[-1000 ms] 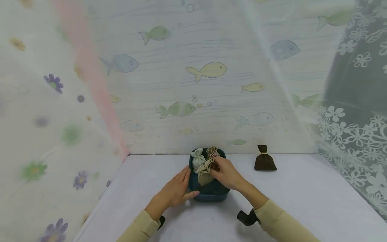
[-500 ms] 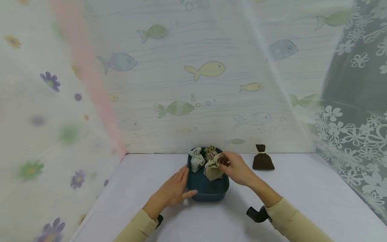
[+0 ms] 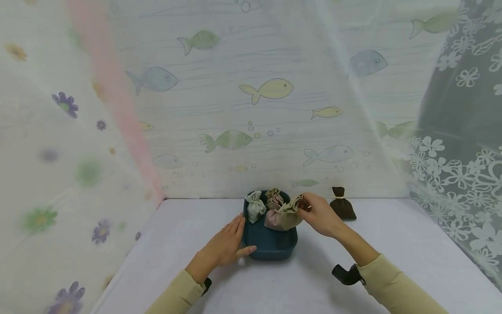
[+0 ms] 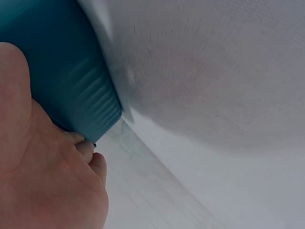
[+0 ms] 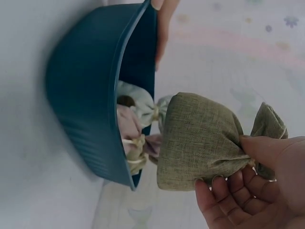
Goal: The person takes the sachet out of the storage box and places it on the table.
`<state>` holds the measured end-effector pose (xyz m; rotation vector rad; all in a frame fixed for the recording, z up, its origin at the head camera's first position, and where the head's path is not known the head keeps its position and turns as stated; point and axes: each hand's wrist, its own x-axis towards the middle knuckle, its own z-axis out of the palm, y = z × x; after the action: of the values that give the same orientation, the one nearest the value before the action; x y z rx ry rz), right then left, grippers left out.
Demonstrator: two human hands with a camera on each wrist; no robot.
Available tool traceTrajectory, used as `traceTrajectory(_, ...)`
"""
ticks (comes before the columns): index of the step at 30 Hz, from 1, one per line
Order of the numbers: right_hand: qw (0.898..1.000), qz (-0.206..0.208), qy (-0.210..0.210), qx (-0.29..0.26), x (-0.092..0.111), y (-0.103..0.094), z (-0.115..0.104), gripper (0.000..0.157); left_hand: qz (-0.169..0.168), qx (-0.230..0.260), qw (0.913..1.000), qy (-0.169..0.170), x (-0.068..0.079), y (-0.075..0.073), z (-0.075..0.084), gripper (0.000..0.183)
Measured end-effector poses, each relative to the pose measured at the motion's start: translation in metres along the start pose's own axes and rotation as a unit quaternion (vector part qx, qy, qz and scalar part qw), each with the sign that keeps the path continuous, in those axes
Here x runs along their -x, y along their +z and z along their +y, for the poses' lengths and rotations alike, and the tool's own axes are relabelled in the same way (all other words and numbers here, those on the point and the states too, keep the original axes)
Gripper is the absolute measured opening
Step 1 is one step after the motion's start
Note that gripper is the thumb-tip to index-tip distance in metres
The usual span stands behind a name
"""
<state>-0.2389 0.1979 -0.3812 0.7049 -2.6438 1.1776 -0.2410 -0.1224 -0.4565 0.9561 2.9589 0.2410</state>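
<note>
My right hand (image 3: pixel 319 213) pinches an olive-green cloth pouch (image 5: pixel 200 143) at its gathered neck. In the head view that pouch hangs at the right rim of a dark blue plastic tub (image 3: pixel 270 253); in the right wrist view it is outside the tub's opening. My left hand (image 3: pixel 225 242) rests against the tub's left side, fingers straight and thumb toward the near corner. Inside the tub are a pale white-grey pouch (image 3: pixel 256 208), a pink pouch (image 3: pixel 276 221) partly behind the olive one, and a greenish-brown pouch (image 3: pixel 273 194) at the back.
A dark brown pouch (image 3: pixel 343 209) tied with a light band stands on the white table (image 3: pixel 188 218) to the right of the tub. Behind the table hangs a sheer curtain (image 3: pixel 235 109) with printed fish. Black wrist cameras (image 3: pixel 347 274) are worn on the arms.
My right hand has lifted the olive pouch and moved it right, from the tub's middle to its right rim. The pink pouch has come into view. My left hand has stayed on the tub.
</note>
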Motion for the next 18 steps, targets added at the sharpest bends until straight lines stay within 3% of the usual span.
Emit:
traceTrajectory(9,1.0,0.014,0.011,0.017,0.006,-0.011,0.011,0.006,0.001,-0.003,1.0,0.006,0.002,-0.003,0.002,0.1)
traceTrajectory(18,0.998,0.047,0.006,0.032,0.01,-0.022,0.023,0.004,0.009,-0.021,0.9997,0.006,-0.002,0.01,-0.006,0.105)
